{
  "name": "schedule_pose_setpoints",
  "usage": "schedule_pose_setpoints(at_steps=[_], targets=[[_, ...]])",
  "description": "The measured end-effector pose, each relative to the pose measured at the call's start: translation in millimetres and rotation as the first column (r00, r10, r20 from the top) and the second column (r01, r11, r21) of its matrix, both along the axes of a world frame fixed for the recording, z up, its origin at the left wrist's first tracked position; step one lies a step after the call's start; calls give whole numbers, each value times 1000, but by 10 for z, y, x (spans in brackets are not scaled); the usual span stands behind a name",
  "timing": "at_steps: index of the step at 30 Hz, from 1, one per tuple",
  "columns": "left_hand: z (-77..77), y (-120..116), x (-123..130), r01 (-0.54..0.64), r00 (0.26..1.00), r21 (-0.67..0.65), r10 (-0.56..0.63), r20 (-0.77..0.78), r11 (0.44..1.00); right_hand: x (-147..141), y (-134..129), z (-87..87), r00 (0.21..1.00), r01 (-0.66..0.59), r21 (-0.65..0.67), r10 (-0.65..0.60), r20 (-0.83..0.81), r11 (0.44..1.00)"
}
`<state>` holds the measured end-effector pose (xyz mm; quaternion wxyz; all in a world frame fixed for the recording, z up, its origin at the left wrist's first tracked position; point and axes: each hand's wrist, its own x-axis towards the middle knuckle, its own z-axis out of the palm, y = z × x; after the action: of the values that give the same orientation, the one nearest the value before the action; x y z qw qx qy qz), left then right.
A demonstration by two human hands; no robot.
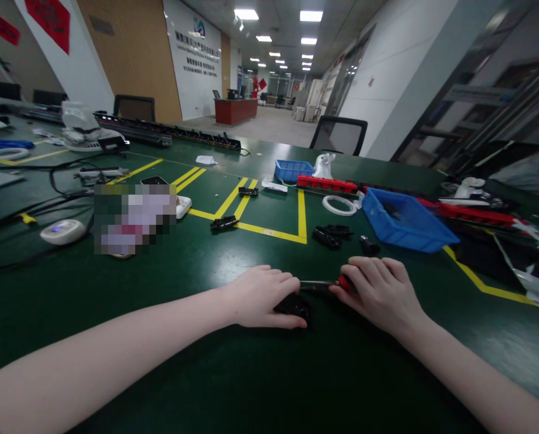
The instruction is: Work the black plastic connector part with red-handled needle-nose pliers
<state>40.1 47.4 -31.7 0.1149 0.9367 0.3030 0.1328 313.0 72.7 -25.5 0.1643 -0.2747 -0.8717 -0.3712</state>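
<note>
My left hand (264, 298) is closed around a small black plastic part (295, 307) on the green table. Its fingers hide much of that part. My right hand (382, 292) grips the red handle of a screwdriver (317, 285), whose metal shaft points left and meets the black part by the left fingers. Where the tip ends is hidden. Beyond the right hand lie a short black cylinder (369, 245) and a cluster of black parts (330, 235). Another black part (224, 223) lies farther left, with a similar one (248, 191) behind it.
A blue bin (407, 223) holding something dark stands at right, near a white ring (339, 205) and a red strip (326, 184). A smaller blue basket (293, 170) is behind. Left are a blurred-out phone-like object (136, 220), a white oval device (63, 231) and black cables (29, 212).
</note>
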Motion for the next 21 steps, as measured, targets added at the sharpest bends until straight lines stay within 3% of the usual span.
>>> schedule_pose_setpoints(at_steps=[2,8,12,17,21], targets=[[1,0,-1,2,1000,9,-2,2,1000,-7,-61,36,1000,-7,55,6,25,998],[0,4,-4,22,1000,16,-21,-18,1000,-30,-350,169,995,-100,-28,100,12,995],[-16,1,-3,27,1000,32,-27,1,999,-55,-504,119,997,-82,-41,82,4,996],[-23,4,1,22,1000,50,-22,-15,999,-11,-486,-1,989,-114,-164,97,-107,980],[-2,17,-1,38,999,25,-38,-16,999,203,-382,-44,976,-135,-290,77,-201,947]])
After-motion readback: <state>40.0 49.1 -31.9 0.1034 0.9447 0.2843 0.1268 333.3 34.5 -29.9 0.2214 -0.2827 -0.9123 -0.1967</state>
